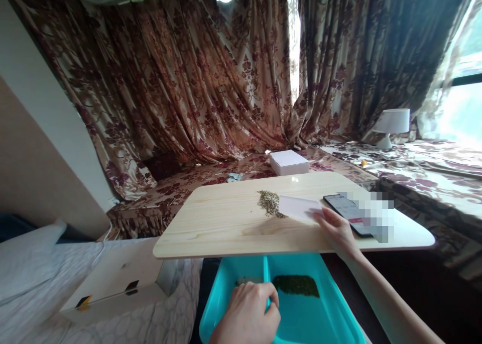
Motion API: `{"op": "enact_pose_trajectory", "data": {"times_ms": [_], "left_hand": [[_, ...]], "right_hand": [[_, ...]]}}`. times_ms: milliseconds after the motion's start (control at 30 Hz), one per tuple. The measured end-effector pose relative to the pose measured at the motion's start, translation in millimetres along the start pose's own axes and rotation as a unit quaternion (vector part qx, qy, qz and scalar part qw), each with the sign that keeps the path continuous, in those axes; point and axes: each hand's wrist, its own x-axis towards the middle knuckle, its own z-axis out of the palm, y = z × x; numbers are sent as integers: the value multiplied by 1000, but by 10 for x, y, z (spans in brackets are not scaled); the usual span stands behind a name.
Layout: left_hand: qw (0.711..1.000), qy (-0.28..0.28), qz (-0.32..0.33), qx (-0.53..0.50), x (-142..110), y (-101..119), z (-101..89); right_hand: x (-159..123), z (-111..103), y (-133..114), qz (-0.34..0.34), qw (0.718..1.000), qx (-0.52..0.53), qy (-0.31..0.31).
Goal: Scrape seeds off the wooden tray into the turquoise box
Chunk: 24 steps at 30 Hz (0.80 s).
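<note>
A small heap of greenish seeds (269, 202) lies on a pale wooden tabletop (226, 223). My right hand (335, 228) rests on the tabletop and pinches the near edge of a white card (299, 207) whose far edge touches the heap. Below the table's front edge my left hand (248, 314) is curled round the centre divider of a turquoise tray (301, 319). The tray's right compartment holds a patch of dark green seeds (296, 285); a paler patch shows in the left compartment.
A phone (348, 213) lies on the tabletop right of my right hand. A white box (288, 161) and a white lamp (391, 125) stand on the patterned ledge behind. A flat white carton (116, 278) lies on the bed at left. Heavy floral curtains fill the background.
</note>
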Motion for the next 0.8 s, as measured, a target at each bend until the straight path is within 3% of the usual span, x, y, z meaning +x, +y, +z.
{"op": "enact_pose_trajectory", "data": {"times_ms": [333,800], "left_hand": [[1000,6,1,-8,-14,-27,-62],[1000,2,-11,-8,-28,-119,-101]], "right_hand": [[-48,-2,-73,-33,998,-27,40],[-103,-93,16,-60,990,-93,88]]}}
